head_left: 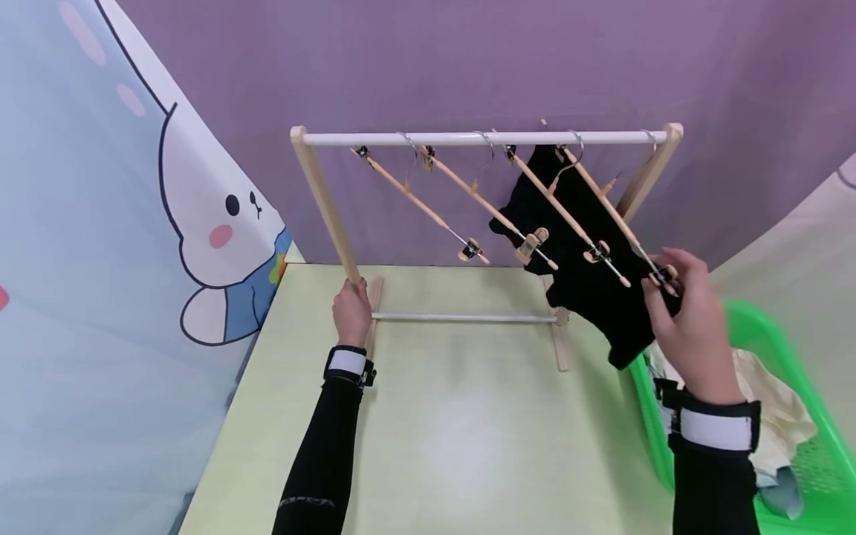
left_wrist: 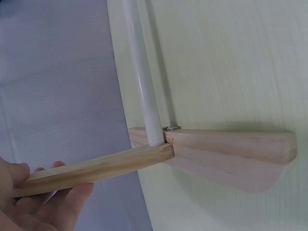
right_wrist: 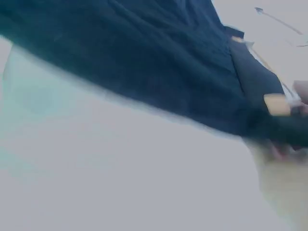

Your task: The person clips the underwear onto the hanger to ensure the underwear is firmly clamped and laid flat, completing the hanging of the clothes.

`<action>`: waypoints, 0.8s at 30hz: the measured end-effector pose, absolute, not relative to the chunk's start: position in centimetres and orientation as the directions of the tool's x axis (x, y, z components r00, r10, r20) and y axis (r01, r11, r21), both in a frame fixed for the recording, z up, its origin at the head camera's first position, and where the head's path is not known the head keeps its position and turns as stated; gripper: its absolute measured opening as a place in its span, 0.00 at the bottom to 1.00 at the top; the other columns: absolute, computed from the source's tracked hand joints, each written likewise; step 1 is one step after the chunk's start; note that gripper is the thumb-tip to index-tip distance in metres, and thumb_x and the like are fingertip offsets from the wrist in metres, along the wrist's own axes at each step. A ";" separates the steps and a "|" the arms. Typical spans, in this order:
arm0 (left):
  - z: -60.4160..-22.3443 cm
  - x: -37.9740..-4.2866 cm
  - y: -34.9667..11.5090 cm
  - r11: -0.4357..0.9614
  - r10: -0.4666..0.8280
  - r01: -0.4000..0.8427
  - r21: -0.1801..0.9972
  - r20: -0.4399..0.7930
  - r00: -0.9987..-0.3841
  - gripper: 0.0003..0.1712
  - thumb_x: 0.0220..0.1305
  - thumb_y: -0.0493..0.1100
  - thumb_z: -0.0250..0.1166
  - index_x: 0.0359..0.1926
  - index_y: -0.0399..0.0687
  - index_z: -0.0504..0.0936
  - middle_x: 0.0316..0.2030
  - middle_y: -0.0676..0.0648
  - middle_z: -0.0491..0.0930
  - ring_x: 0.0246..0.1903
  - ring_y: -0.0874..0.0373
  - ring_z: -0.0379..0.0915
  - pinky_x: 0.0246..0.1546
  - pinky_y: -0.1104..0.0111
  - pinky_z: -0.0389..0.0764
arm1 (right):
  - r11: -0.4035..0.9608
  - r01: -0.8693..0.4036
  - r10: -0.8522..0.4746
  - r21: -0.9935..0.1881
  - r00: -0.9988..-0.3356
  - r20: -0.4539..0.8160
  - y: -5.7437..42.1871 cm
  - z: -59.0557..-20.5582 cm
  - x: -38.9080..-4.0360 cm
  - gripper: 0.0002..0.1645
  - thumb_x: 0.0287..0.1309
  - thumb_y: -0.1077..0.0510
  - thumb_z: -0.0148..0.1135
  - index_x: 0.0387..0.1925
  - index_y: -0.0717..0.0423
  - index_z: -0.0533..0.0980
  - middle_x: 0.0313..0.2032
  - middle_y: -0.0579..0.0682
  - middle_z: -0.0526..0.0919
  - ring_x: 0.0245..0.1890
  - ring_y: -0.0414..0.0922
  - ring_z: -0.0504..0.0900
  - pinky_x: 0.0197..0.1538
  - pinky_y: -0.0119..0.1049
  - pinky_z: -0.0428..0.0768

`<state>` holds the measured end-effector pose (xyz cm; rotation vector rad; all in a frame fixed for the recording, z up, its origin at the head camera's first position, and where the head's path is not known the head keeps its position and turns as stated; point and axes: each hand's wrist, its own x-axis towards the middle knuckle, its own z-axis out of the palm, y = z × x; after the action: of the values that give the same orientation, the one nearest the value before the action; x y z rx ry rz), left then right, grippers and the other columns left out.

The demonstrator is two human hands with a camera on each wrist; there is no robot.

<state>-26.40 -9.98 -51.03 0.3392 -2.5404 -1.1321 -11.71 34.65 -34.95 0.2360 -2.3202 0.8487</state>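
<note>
Purple backdrop (head_left: 428,67); rack's left post (head_left: 328,212) is gripped in the left hand (head_left: 351,310), presumably for steadiness; rightmost hanger's clip (head_left: 663,277), apparently securing the black garment (head_left: 588,290) hung there, is pinched by the right hand (head_left: 697,334).

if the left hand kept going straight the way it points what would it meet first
Beyond the pale wooden upright that the left hand grips, probably the plain purple backdrop, though depth is unclear.
</note>
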 end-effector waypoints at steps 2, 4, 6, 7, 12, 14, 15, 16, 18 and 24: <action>-51.0 -26.4 -10.3 0.654 -0.350 -0.083 0.752 0.203 -0.915 0.19 0.78 0.47 0.51 0.54 0.37 0.79 0.36 0.34 0.84 0.22 0.44 0.78 0.18 0.59 0.72 | 0.778 -0.352 0.019 -0.520 -0.815 0.579 34.7 -35.7 -11.2 0.33 0.66 0.69 0.57 0.70 0.63 0.60 0.56 0.67 0.77 0.52 0.43 0.78 0.48 0.26 0.68; -51.0 -26.3 -10.5 0.649 -0.346 -0.093 0.755 0.184 -0.920 0.20 0.78 0.47 0.51 0.56 0.37 0.79 0.36 0.34 0.84 0.22 0.45 0.77 0.17 0.61 0.71 | 0.783 -0.320 0.003 -0.534 -0.856 0.517 35.0 -36.4 -10.6 0.34 0.67 0.68 0.55 0.71 0.63 0.57 0.57 0.71 0.74 0.52 0.60 0.78 0.47 0.27 0.69; -50.9 -26.2 -10.6 0.639 -0.337 -0.109 0.761 0.150 -0.929 0.20 0.78 0.47 0.51 0.56 0.36 0.78 0.36 0.33 0.83 0.23 0.45 0.77 0.17 0.62 0.71 | 0.780 -0.287 0.006 -0.556 -0.885 0.465 35.4 -37.3 -9.9 0.34 0.68 0.67 0.55 0.71 0.64 0.56 0.57 0.72 0.73 0.51 0.61 0.77 0.46 0.26 0.69; -50.8 -26.1 -10.5 0.637 -0.330 -0.120 0.761 0.128 -0.935 0.20 0.78 0.47 0.50 0.55 0.35 0.78 0.35 0.33 0.83 0.23 0.45 0.77 0.18 0.62 0.71 | 0.772 -0.273 0.012 -0.574 -0.897 0.441 35.8 -37.8 -9.6 0.32 0.69 0.66 0.55 0.70 0.65 0.57 0.57 0.71 0.73 0.53 0.55 0.77 0.48 0.21 0.69; -51.6 -25.3 -10.1 0.636 -0.300 -0.190 0.748 0.012 -0.954 0.18 0.78 0.44 0.50 0.54 0.34 0.74 0.37 0.34 0.81 0.29 0.43 0.79 0.23 0.58 0.76 | 0.731 -0.253 0.033 -0.634 -0.915 0.403 37.8 -40.4 -7.8 0.29 0.68 0.68 0.53 0.68 0.66 0.59 0.56 0.66 0.72 0.52 0.19 0.65 0.53 0.09 0.62; -52.4 -24.7 -9.6 0.612 -0.302 -0.206 0.764 -0.015 -0.953 0.18 0.76 0.42 0.52 0.58 0.33 0.71 0.42 0.33 0.80 0.34 0.42 0.80 0.29 0.56 0.79 | 0.730 -0.252 0.031 -0.635 -0.916 0.400 38.6 -41.4 -7.0 0.31 0.68 0.70 0.53 0.70 0.66 0.57 0.55 0.66 0.72 0.52 0.15 0.63 0.52 0.09 0.62; -52.9 -24.4 -9.3 0.599 -0.305 -0.206 0.774 -0.018 -0.952 0.20 0.75 0.41 0.52 0.61 0.32 0.69 0.45 0.32 0.79 0.38 0.41 0.80 0.33 0.54 0.80 | 0.734 -0.249 0.034 -0.632 -0.916 0.399 38.9 -41.9 -6.7 0.32 0.68 0.70 0.53 0.70 0.66 0.56 0.54 0.67 0.73 0.51 0.14 0.63 0.52 0.08 0.62; -53.3 -23.9 -9.0 0.585 -0.307 -0.205 0.785 -0.019 -0.951 0.22 0.74 0.39 0.54 0.63 0.31 0.66 0.48 0.30 0.77 0.41 0.39 0.79 0.36 0.51 0.81 | 0.736 -0.242 0.035 -0.632 -0.919 0.393 39.2 -42.4 -6.3 0.32 0.68 0.70 0.53 0.70 0.67 0.56 0.53 0.67 0.74 0.51 0.14 0.63 0.51 0.08 0.62; -54.5 -22.9 -8.3 0.565 -0.313 -0.193 0.802 -0.008 -0.950 0.27 0.72 0.37 0.56 0.66 0.29 0.62 0.52 0.29 0.73 0.47 0.36 0.77 0.43 0.49 0.80 | 0.743 -0.211 0.045 -0.635 -0.931 0.362 39.7 -43.4 -5.6 0.31 0.68 0.69 0.53 0.69 0.69 0.57 0.52 0.67 0.74 0.50 0.14 0.63 0.49 0.08 0.62; -58.0 -18.8 -4.2 0.499 -0.229 -0.167 0.851 -0.057 -0.972 0.25 0.71 0.36 0.58 0.65 0.31 0.66 0.54 0.34 0.73 0.51 0.42 0.74 0.50 0.53 0.79 | 0.791 -0.069 0.074 -0.608 -0.975 0.208 40.4 -46.4 -3.7 0.25 0.71 0.65 0.53 0.63 0.74 0.62 0.52 0.69 0.74 0.50 0.41 0.75 0.42 0.11 0.67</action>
<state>-18.84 -4.19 -58.00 0.3519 -2.6642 -1.5014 -3.72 40.40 -46.43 -0.0038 -2.7607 0.9491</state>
